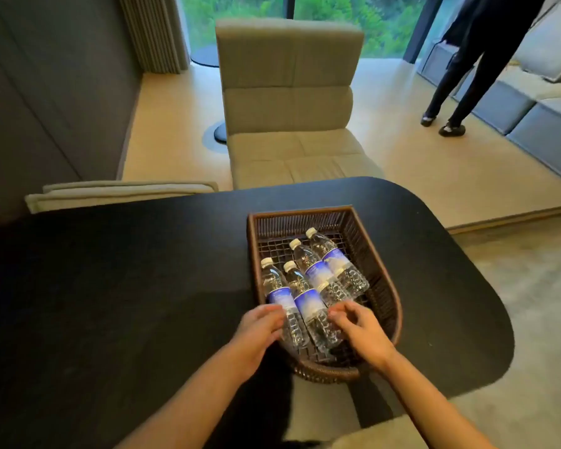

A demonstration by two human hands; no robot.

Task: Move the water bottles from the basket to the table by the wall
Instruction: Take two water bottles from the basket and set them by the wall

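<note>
Four water bottles (305,286) lie flat in the basket (392,306), lower centre of frame. Caps point up-left, long axes run diagonal. Left hand (259,332) and right hand (358,328) both half-open, fingers touching the near two, nothing gripped yet. Prob full, so hefty; thin plastic's slick. Grab mid-body, at the label.

Both bare arms stretched forward, hands close together.
The left hand (259,325) is palm-down with fingers loosely spread; the right hand (358,328) has its fingers curled inward. Neither's clamped on anything, as far as I can see.
</note>
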